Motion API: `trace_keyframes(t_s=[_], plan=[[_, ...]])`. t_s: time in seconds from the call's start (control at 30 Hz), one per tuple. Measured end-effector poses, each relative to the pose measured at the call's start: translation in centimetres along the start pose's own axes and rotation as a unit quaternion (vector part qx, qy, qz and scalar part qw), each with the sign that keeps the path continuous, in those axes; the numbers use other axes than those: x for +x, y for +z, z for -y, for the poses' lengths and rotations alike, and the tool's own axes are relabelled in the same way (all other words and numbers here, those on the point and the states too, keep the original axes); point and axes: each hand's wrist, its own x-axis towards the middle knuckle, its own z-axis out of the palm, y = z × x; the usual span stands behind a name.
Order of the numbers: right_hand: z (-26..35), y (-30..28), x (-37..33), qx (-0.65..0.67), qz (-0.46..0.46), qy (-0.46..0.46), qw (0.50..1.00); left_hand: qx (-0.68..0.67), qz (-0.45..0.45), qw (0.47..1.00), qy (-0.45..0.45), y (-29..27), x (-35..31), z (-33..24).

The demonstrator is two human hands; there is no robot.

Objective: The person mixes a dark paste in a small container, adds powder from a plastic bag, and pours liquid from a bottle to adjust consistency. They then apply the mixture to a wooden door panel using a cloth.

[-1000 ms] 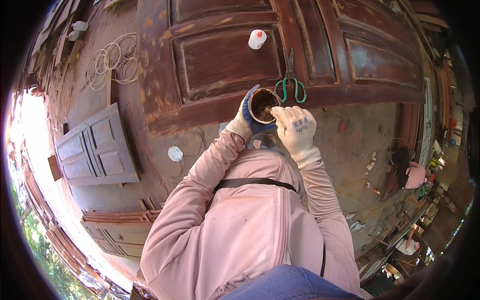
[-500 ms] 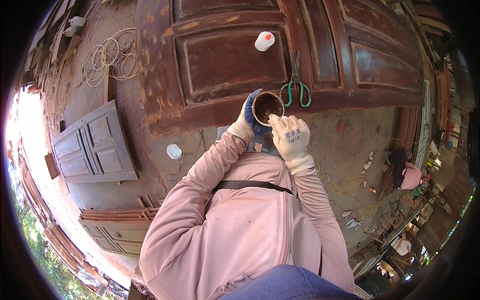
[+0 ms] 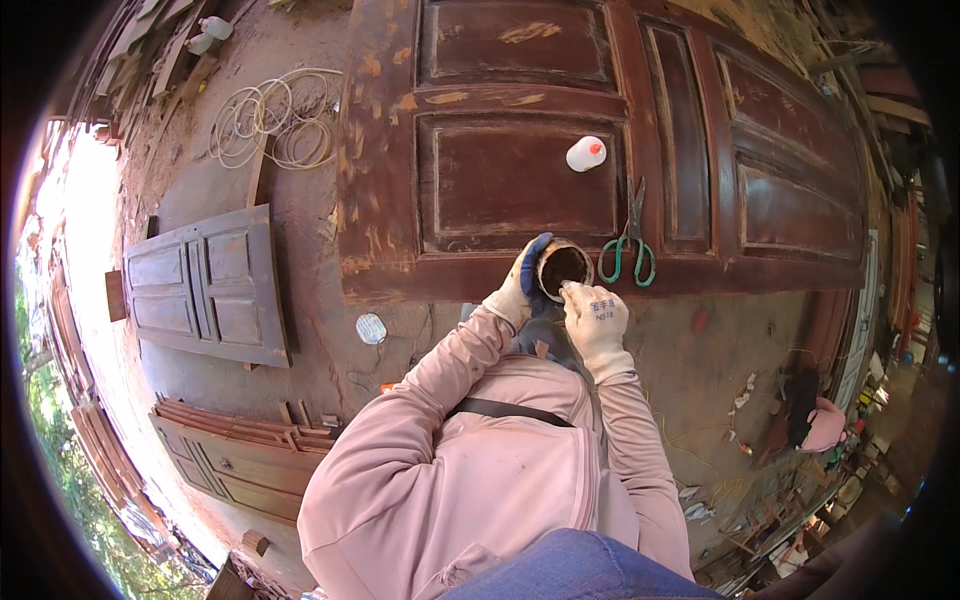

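My gloved left hand [image 3: 521, 285] is wrapped round a small round tub [image 3: 566, 270], its mouth tipped toward me and dark brown stuff inside. At the tub's near rim my gloved right hand [image 3: 595, 321] has its fingers curled and pinched; whatever they hold is hidden. Both hands are in front of the near edge of a brown wooden door [image 3: 520, 190] lying flat. Just right of the tub lie scissors with green handles [image 3: 628, 258] on that door. A white bottle with a red tip [image 3: 586, 154] stands on the door panel beyond.
On the left, a grey panelled door [image 3: 210, 290] lies near a coil of pale hose [image 3: 270, 120]. More stacked doors [image 3: 240, 455] are at the lower left. A round pale disc [image 3: 371, 329] lies on the ground. Pink and black cloth [image 3: 822, 425] is at the right.
The view has shifted, so the door, bottle and scissors appear lower and further right. My left hand still holds the tub; my right hand stays at its rim.
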Motion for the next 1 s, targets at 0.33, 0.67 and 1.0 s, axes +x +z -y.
trace_keyframes(t_s=[0.33, 0.67, 1.0], plan=[[3.1, -2.7, 3.7, 0.043, -0.106, -0.030, 0.993, -0.060, 0.041, 0.997, 0.024, 2.1, 0.0, -3.8], [2.7, -4.3, 4.2, -0.009, -0.046, -0.043, 0.998, -0.053, 0.084, 0.995, -0.025, 3.5, -0.1, -3.8], [-0.4, -2.2, 4.9, -0.157, -0.144, -0.017, 0.977, -0.024, 0.060, 0.997, -0.042, 4.3, -1.1, -2.0]])
